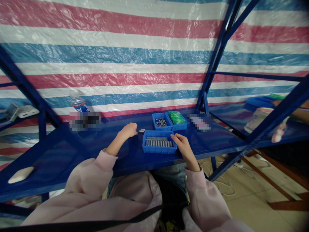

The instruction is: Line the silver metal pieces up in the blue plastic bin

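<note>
A blue plastic bin (159,150) stands near the front edge of the table, holding rows of short grey metal-looking bars (158,142). My right hand (182,145) is at the bin's right end, thumb and fingers pinched together over the rim; whatever is between them is hidden. To the left of the bin, my left hand (129,130) is curled closed just above the tabletop, its fingertips out of sight. Beside those fingers lie a few small grey pieces (142,130). Behind, a second blue bin (154,118) contains small metal parts (161,122).
A third blue bin (184,127) carries a green plastic bag (176,117). On the blue table (96,146) are a bottle (79,103), a blurred dark object (85,120) and a pale rounded object (21,175). Blue frame posts (211,69) flank it; another person's arm (299,109) shows at right.
</note>
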`<action>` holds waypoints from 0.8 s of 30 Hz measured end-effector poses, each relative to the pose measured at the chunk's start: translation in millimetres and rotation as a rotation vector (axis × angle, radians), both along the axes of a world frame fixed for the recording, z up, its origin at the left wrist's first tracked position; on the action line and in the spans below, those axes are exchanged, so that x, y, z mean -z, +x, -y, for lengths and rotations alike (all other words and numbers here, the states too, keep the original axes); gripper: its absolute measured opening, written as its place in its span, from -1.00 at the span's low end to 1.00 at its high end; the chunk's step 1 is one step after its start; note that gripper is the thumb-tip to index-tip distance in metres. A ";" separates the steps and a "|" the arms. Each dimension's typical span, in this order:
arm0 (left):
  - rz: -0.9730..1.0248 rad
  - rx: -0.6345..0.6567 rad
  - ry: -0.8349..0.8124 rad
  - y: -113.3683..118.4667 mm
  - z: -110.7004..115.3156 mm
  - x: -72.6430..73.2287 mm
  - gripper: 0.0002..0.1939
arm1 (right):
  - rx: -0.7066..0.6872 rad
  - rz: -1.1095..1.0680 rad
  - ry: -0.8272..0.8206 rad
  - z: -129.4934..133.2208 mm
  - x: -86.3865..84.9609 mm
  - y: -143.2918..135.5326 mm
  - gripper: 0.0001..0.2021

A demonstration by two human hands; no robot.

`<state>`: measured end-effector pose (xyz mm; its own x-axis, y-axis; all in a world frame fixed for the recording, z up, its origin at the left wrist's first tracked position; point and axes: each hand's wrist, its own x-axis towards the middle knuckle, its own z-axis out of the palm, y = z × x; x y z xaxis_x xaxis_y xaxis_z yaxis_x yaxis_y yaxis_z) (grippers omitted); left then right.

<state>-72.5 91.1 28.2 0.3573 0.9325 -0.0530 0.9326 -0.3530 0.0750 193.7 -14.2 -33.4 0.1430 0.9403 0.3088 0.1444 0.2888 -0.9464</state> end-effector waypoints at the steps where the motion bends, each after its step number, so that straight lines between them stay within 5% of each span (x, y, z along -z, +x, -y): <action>1: 0.000 0.004 0.005 0.2 0.2 -0.3 -0.93 | -0.003 -0.002 0.002 -0.3 0.7 0.3 -0.52; 9: 0.179 0.048 0.106 1.4 0.3 -7.8 -0.78 | -0.003 -0.005 -0.004 -0.9 2.9 0.8 -0.52; 15: 0.437 0.297 0.119 23.1 14.9 -21.3 -0.67 | -0.001 -0.001 0.005 -1.7 3.5 0.9 -0.51; 24: 0.265 0.634 0.233 72.6 39.1 -17.2 -0.67 | -0.004 -0.001 -0.012 0.0 2.8 -0.3 -0.52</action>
